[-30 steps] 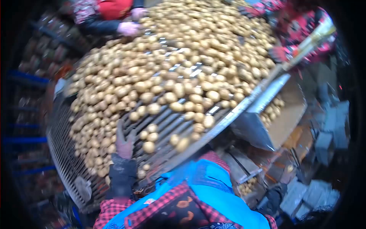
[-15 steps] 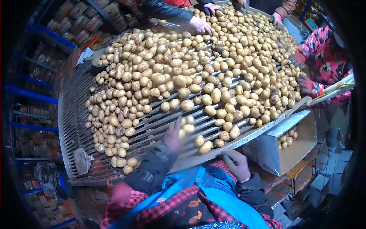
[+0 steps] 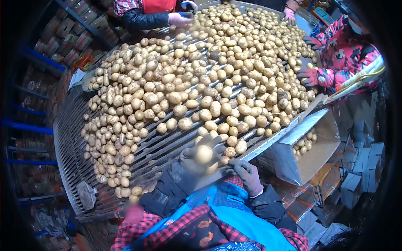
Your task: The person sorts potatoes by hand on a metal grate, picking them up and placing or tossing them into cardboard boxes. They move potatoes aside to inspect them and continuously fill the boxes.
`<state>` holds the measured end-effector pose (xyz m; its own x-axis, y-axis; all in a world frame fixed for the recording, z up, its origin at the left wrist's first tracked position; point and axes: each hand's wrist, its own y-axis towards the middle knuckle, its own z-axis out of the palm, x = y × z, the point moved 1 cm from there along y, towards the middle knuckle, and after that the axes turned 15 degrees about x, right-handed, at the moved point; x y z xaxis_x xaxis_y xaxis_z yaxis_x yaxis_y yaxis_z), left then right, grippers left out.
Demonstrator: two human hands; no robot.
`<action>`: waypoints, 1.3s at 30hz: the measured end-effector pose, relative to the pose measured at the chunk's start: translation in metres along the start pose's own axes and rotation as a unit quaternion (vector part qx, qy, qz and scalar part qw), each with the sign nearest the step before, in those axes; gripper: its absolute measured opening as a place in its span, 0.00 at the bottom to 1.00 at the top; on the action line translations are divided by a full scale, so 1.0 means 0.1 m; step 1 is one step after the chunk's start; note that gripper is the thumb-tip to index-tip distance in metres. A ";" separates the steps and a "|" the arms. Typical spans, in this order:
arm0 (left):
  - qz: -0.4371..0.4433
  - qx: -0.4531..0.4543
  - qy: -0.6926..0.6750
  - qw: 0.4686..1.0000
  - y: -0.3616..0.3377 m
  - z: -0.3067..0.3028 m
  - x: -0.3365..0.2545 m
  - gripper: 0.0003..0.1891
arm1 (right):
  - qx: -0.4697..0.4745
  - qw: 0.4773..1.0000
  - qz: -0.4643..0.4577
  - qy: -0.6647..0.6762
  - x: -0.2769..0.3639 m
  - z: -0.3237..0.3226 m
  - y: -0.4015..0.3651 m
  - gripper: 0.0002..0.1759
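Rim [image 3: 273, 143] nr R hand [image 3: 250, 176]; bare slats [image 3: 153, 155], potato [image 3: 204, 154] @ L hand [image 3: 189, 156].

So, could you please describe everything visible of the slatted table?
The slatted table looks metal, with spaced dark parallel bars and a rim, pale grey along the near right edge. Potatoes cover much of it, leaving bars bare at the left and near side. A grey block-like piece sits at the lower left corner. The right hand is beside the rim; contact is unclear.

We count our one left hand [image 3: 187, 157], one right hand [image 3: 248, 175], one slatted worktop [image 3: 150, 150], one potato-filled carton [image 3: 321, 144], hundreds of potatoes [image 3: 180, 111].
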<state>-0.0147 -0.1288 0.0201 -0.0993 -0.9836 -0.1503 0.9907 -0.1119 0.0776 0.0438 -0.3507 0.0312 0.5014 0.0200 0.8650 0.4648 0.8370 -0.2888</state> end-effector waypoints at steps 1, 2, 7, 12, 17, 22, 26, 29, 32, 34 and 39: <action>-0.004 0.001 -0.001 1.000 -0.02 -0.05 0.05 0.37 | 0.008 1.000 0.000 -0.002 -0.01 0.00 0.00 0.23; 0.010 -0.002 0.107 0.994 -0.04 -0.11 0.10 0.37 | 0.005 1.000 -0.001 -0.002 -0.03 0.00 0.00 0.23; -0.013 0.059 -0.032 0.998 -0.01 0.11 0.00 0.28 | 0.023 0.989 0.007 0.149 -0.05 0.02 0.00 0.27; -0.044 -0.195 0.560 0.804 -0.16 0.27 -0.29 0.21 | 0.003 0.996 0.007 0.089 -0.13 -0.01 0.03 0.27; -0.080 -0.363 0.621 0.690 -0.38 -0.09 -0.75 0.11 | -0.048 0.809 -0.186 -0.556 0.21 0.03 0.59 0.32; -0.055 -0.110 0.822 0.556 0.01 -0.01 -0.44 0.26 | -0.031 0.652 -0.121 -0.748 0.35 -0.36 1.62 0.40; -0.033 -0.168 0.818 0.548 -0.36 0.10 -0.54 0.27 | -0.160 0.615 -0.102 -0.766 0.76 -1.11 2.43 0.36; 0.006 -0.313 0.798 0.515 -0.99 -0.01 -0.69 0.25 | -0.101 0.657 -0.039 -0.746 1.27 -1.25 2.60 0.35; 0.086 -0.421 0.803 0.413 -1.65 0.24 -0.69 0.26 | -0.138 0.597 -0.116 -0.782 1.06 -1.44 2.78 0.39; 0.107 -0.491 0.815 0.288 -2.14 0.21 -0.63 0.26 | -0.119 0.578 -0.161 -0.791 0.92 -1.17 2.69 0.40; -0.066 -0.573 0.806 0.134 -2.80 -0.06 -0.29 0.34 | 0.058 0.531 -0.176 -0.827 0.33 -0.37 2.54 0.42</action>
<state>-0.2887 -0.0681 -0.0028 -0.8893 0.4265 -0.1648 0.4447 0.8907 -0.0947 0.2054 -0.1583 -0.0293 -0.9728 0.2236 0.0611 0.2211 0.9742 -0.0446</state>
